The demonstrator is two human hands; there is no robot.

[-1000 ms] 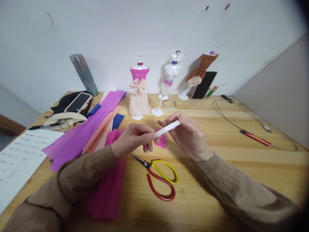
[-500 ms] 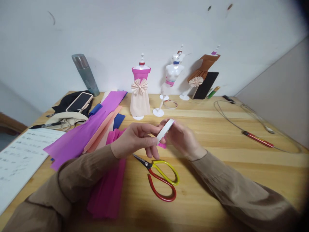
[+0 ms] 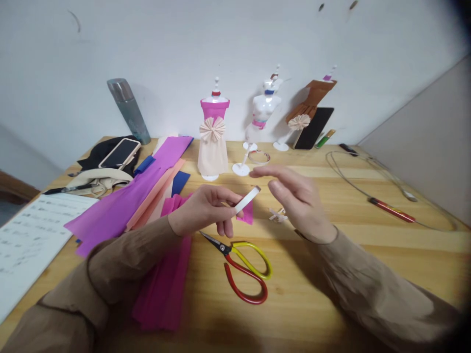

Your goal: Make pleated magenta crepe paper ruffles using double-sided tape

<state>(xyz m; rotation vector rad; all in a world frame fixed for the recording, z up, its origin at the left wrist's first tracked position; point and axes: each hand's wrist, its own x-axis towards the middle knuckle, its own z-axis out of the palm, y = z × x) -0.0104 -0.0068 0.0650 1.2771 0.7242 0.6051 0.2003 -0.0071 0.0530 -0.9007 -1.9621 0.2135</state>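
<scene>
Left hand (image 3: 206, 210) (close pinch) on white strip (image 3: 247, 200)

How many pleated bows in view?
2: left bow at the waist of the pink-topped dress; right bow against the brown dress. More may be hidden.
</scene>
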